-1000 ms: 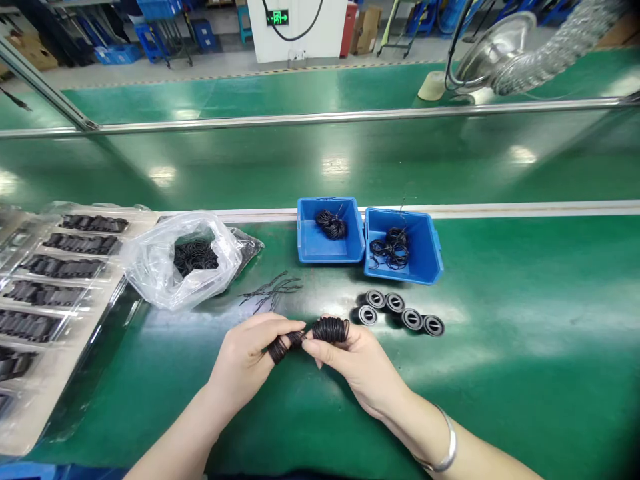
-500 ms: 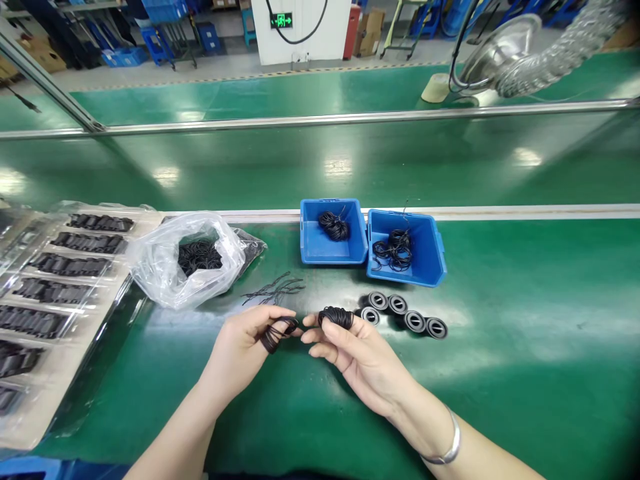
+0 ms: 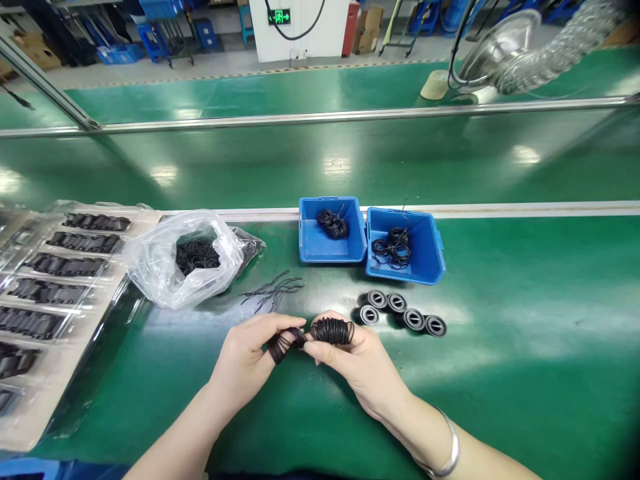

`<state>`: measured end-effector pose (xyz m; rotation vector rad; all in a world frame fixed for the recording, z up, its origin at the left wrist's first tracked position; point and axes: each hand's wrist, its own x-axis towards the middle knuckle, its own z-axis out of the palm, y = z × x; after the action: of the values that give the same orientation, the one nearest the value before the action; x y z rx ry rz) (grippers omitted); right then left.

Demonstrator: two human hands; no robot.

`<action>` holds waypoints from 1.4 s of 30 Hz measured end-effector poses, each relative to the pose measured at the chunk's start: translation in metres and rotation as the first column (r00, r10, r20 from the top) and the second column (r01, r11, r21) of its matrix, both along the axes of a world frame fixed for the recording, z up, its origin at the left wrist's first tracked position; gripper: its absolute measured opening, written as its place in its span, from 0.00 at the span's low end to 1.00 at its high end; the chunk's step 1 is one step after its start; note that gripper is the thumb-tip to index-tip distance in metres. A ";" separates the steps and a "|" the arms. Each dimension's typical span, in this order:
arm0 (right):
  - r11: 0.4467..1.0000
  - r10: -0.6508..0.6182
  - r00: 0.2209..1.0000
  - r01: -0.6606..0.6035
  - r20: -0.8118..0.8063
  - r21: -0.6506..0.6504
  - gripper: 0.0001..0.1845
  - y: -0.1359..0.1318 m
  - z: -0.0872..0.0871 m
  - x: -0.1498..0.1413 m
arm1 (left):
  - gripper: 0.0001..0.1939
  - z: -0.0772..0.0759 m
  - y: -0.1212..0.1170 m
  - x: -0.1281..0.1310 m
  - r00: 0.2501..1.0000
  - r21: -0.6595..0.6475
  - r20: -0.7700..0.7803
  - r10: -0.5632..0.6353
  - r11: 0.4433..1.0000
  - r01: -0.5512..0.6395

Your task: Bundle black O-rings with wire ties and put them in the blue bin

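Holding a bundle of thin black rubber rings [image 3: 331, 331] over a green workbench [image 3: 525, 380], the right hand [image 3: 360, 360] has its fingers curled and pressed together around the thicker coil, while the left hand [image 3: 245, 353] pinches a smaller looped end. The step in hand looks like parting the rings, and the loops crossing between the hands appear to need separating. Beyond the bundle sit two blue plastic bins [image 3: 311, 245] of similar rings; to its right, black round grommets [image 3: 414, 319]; to its left, loose black strands [image 3: 273, 291], a clear plastic bag [image 3: 155, 267] and a blister tray [image 3: 143, 217].
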<state>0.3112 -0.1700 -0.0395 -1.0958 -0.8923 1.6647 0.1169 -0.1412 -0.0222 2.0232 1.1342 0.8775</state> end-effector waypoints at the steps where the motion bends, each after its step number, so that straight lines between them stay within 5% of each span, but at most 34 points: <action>1: 1.000 0.006 1.000 -0.006 0.004 0.008 0.09 0.000 0.000 0.000 | 0.10 -0.001 0.000 0.000 1.000 0.011 -0.012 0.003 1.000 -0.002; 13: 0.987 0.018 0.983 -0.046 -0.180 -0.152 0.14 0.005 0.003 0.002 | 0.12 0.005 0.001 -0.001 0.982 -0.151 0.179 -0.065 0.984 0.093; 22: 0.956 -0.070 0.893 -0.067 -0.444 -0.285 0.13 0.008 0.004 0.005 | 0.07 0.004 0.004 -0.002 0.945 -0.478 0.229 0.232 0.873 -0.098; 26: 0.954 -0.109 0.883 -0.035 -0.456 -0.297 0.09 0.009 0.003 0.006 | 0.07 0.005 0.004 -0.002 0.951 -0.510 0.231 0.208 0.858 -0.064; 42: 0.992 -0.002 0.992 -0.013 -0.125 -0.127 0.11 0.003 0.000 -0.003 | 0.14 0.002 0.002 0.001 0.993 -0.088 0.104 -0.055 0.994 0.064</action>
<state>0.3082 -0.1665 -0.0392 -1.0620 -0.7177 1.7942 0.1181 -0.1394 -0.0200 1.9068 1.0347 0.8726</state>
